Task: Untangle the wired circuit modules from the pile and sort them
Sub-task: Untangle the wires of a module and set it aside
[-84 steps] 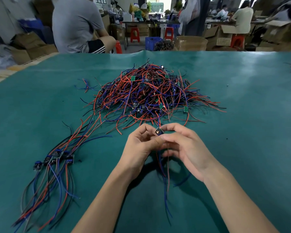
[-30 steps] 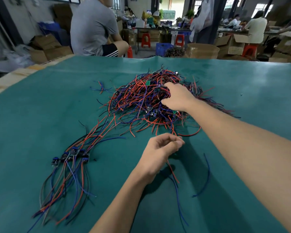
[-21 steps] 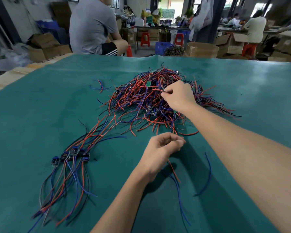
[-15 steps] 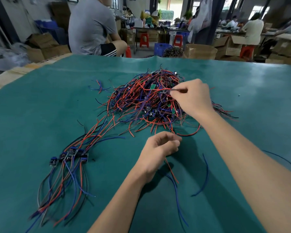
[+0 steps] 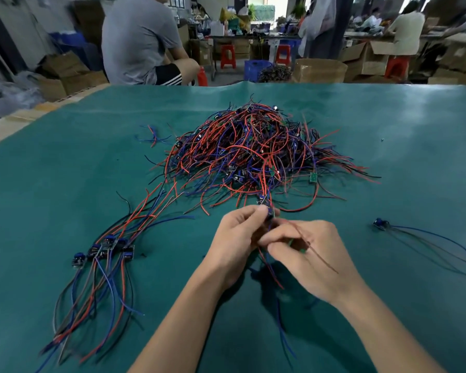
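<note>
A tangled pile of red, blue and black wired circuit modules point(image 5: 256, 152) lies mid-table on the green mat point(image 5: 65, 184). In front of it my left hand point(image 5: 234, 243) pinches a small dark module point(image 5: 269, 212) between thumb and fingers. My right hand point(image 5: 310, 254) is close beside it, fingers curled on that module's wires, which hang below both hands. A red wire runs from the module up into the pile. A sorted row of modules point(image 5: 105, 247) with straight wires lies at the left. One lone module point(image 5: 379, 224) with blue wires lies at the right.
A few loose wire scraps point(image 5: 152, 135) lie left of the pile. A seated person in a grey shirt point(image 5: 140, 41) is beyond the table's far edge, with cardboard boxes point(image 5: 318, 70), red stools and other workers behind.
My right hand came back from the pile to meet my left hand near the front. A lone module with blue wires now lies at the right of the mat.
</note>
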A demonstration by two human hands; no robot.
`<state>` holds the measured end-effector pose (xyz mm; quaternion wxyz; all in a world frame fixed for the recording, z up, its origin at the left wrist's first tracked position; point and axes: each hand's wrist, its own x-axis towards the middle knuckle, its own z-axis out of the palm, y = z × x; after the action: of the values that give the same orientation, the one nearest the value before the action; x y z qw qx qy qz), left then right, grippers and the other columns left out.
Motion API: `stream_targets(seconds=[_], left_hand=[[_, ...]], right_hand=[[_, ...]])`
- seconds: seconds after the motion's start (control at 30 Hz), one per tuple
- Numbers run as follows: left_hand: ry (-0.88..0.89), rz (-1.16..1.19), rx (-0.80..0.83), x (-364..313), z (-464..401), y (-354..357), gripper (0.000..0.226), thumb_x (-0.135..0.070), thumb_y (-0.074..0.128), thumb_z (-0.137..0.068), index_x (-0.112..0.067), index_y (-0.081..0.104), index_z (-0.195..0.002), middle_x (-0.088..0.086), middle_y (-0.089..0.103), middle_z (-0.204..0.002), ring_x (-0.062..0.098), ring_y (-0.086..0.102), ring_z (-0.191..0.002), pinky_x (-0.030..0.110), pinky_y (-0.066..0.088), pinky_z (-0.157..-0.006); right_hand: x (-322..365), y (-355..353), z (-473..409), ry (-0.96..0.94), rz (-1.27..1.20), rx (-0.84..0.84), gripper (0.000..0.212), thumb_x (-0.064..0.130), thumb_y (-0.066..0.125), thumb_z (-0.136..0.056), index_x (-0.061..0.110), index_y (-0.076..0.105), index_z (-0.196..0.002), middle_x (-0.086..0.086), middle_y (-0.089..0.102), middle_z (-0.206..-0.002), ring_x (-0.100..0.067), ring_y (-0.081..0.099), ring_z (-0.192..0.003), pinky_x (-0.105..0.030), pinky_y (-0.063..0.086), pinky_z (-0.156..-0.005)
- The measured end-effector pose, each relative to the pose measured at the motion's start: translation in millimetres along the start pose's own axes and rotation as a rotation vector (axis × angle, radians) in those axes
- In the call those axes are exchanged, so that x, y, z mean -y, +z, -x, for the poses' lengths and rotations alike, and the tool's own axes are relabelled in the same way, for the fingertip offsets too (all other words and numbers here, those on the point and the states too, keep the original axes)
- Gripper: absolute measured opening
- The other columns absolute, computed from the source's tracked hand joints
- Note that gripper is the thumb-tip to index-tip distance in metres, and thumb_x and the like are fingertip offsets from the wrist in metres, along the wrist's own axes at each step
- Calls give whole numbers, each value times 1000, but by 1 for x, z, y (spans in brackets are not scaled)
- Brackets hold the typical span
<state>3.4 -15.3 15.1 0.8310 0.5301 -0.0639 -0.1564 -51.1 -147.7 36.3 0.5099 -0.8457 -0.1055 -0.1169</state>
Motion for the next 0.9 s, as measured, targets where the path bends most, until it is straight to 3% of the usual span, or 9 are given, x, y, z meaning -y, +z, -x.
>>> stream_targets(seconds=[0.1, 0.2, 0.3, 0.43, 0.53, 0.63, 0.7, 0.8, 0.9], left_hand=[[5, 23, 23, 0, 0, -2, 19, -13, 54, -98, -7, 72, -95, 15, 67, -83, 23, 61, -73, 35, 53, -74], [14, 1, 12, 0, 0, -5, 15, -13, 57, -97, -5, 68, -101, 15, 67, -81, 21, 66, -70, 32, 56, -77], [53, 1, 48, 0, 2, -4, 13, -13, 61, -92, -9, 72, -95, 17, 56, -77, 20, 63, -66, 29, 55, -75], [72, -30, 117, -1, 4, -3, 9, -11, 68, -81, -14, 75, -84, 4, 52, -67, 13, 55, -59, 25, 53, -67], [67, -69, 122, -1, 3, -4, 13, -14, 60, -79, -13, 73, -82, -4, 56, -63, 9, 49, -55, 22, 50, -64], [59, -123, 151, 0, 4, -5, 7, -13, 64, -78, -14, 70, -81, -6, 61, -68, 7, 49, -57, 22, 48, -67], [61, -130, 174, 1, 4, -6, 7, -10, 68, -77, -17, 71, -79, -4, 63, -72, 7, 51, -61, 24, 47, -69], [73, -184, 212, 2, 5, -6, 9, -9, 71, -77, -15, 74, -82, 3, 62, -78, 12, 52, -70, 27, 43, -74], [82, -225, 253, 3, 6, -6, 9, -10, 71, -81, -14, 75, -88, 7, 62, -84, 18, 52, -80, 26, 44, -76]], right_hand=[[-3, -4, -5, 63, -142, -29, 20, 18, 63, -74, 28, 78, -82, 1, 76, -72, -13, 68, -65, -26, 51, -61], [-12, -12, -11, 120, -101, -225, 7, 25, 63, -75, 25, 69, -71, 0, 72, -65, -21, 67, -62, -37, 53, -63], [-20, -16, -14, 168, -53, -403, 11, 35, 64, -77, 26, 69, -73, 9, 64, -59, -12, 55, -55, -31, 44, -59], [-22, -25, -17, 232, -155, -631, 17, 43, 64, -78, 28, 71, -83, 15, 67, -78, -2, 53, -60, -27, 41, -67], [-21, -32, -15, 164, 2, -562, 20, 41, 65, -82, 26, 75, -77, 11, 73, -74, -6, 64, -68, -21, 46, -69], [-21, -27, -12, 64, 268, -364, 41, 49, 58, -85, 15, 73, -68, -1, 67, -59, -24, 60, -65, -34, 46, -82], [-20, -25, -11, 84, 283, -245, 47, 58, 53, -85, 18, 75, -73, -3, 66, -59, -23, 60, -64, -42, 47, -84], [-19, -26, -10, 66, 335, -216, 40, 68, 52, -82, 40, 80, -78, 18, 73, -70, -9, 62, -75, -44, 47, -86], [-19, -27, -12, 17, 431, -220, 28, 65, 70, -81, 40, 82, -81, 24, 74, -93, -13, 57, -104, -40, 40, -100]])
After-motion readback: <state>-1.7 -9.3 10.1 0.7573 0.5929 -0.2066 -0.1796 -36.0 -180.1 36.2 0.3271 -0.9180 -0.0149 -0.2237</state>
